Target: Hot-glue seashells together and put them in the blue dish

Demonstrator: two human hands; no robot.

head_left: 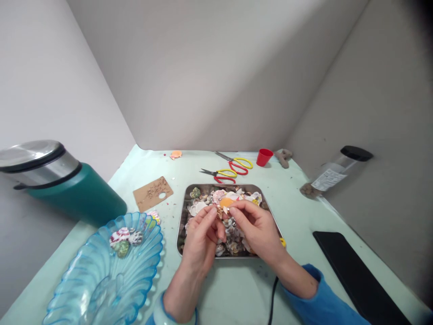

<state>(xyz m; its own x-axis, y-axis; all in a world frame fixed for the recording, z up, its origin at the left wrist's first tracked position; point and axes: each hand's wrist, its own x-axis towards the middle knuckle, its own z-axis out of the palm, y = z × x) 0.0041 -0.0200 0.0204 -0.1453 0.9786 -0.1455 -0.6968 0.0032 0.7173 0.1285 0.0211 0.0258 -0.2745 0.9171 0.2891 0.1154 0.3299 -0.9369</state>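
Observation:
Above a metal tray [233,258] full of shells and small stones, my two hands meet fingertip to fingertip. My left hand [202,237] pinches a small tan-and-brown shell [220,212] between thumb and forefinger. Thumb and forefinger of my right hand [260,226] are closed at the other side of it, beside a whitish bit; whether that is a separate piece I cannot tell. Just behind the fingertips lies an orange shell [227,202]. A pinkish shell [218,195] and a green, rough one [195,192] show at the tray's far side. My hands hide part of the contents.
A blue scalloped dish [84,266] with several shells [121,241] stands at left, by a green bottle [81,194]. Beyond the tray are a brown card [152,195], two scissors [221,174] [237,163] and a red cup [264,157]. A clear jar [333,174] and black slab [355,275] lie right.

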